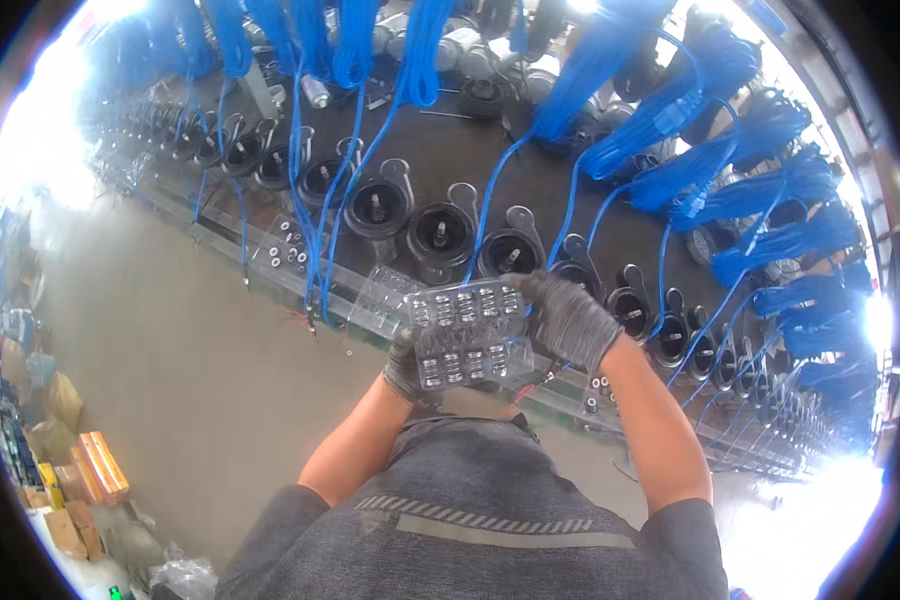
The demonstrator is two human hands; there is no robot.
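Observation:
In front of my chest, two clear plastic trays [457, 348] lie one just above the other, with rows of small silvery coil-shaped parts in their pockets. My left hand [403, 366], in a dark grey glove, is closed on the left edge of the trays. My right hand [573, 318], gloved alike, has its fingers bent over the upper right corner. Its fingertips are partly hidden. Just beyond the trays stands a black round housing [510, 256] with an upright metal shaft and a metal hook. Another black housing [440, 232] sits to its left.
Bundles of blue cable [610, 60] hang over the dark workbench [450, 150], their ends dropping past its front edge. Similar housings line the bench both ways. A clear bag of small rings [288, 246] lies left; orange boxes [103, 467] are on the lower left.

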